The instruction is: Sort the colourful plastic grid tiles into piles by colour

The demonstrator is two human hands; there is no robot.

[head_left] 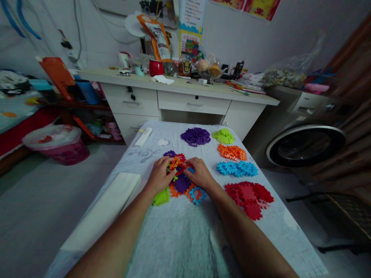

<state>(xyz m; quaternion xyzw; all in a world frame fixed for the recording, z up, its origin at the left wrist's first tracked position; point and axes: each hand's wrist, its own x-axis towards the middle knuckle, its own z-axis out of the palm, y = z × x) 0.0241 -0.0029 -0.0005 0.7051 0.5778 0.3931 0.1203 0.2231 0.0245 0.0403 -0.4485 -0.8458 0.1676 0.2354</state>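
A joined patch of interlocking plastic tiles [182, 183] in purple, orange, blue, green and red lies on a grey cloth-covered table [179, 235]. My left hand [160, 173] rests on its left side with fingers curled onto an orange tile [174, 163]. My right hand [199, 173] presses on its right side, fingers bent and meeting the left hand's fingertips at the same orange tile. To the right lie sorted heaps: purple tiles [196, 136], green tiles [223, 136], orange tiles [232, 152], blue tiles [237, 168] and red tiles [249, 197].
A white box [143, 137] and a small white scrap [162, 142] lie at the table's far left. A folded white cloth [101, 212] hangs on the left edge. Behind stands a cluttered desk [176, 87]; a washing machine [304, 143] is at right, a pink bin [58, 143] at left.
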